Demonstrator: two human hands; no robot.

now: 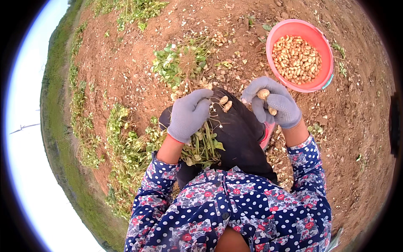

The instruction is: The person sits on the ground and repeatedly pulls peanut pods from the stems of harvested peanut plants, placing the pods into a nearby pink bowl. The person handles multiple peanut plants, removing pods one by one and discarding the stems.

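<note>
My left hand (189,116), in a grey knit glove, is closed round the root end of a peanut plant (206,145). The plant's green stems and leaves hang below that hand, over my dark trousers. A couple of peanuts (227,106) dangle from thin roots beside the left fingers. Also gloved, my right hand (282,106) is curled round a few loose peanuts (263,93), apart from the plant. Up and to the right of it stands a pink bucket (305,30), partly filled with pale peanuts (297,59).
Another pulled peanut plant (170,65) lies on the reddish soil (126,63) ahead of me, with pods at its roots. Heaped leafy plants (121,143) stretch along my left. A pink shoe (268,133) shows beside my right hand. Dry leaf bits litter the ground.
</note>
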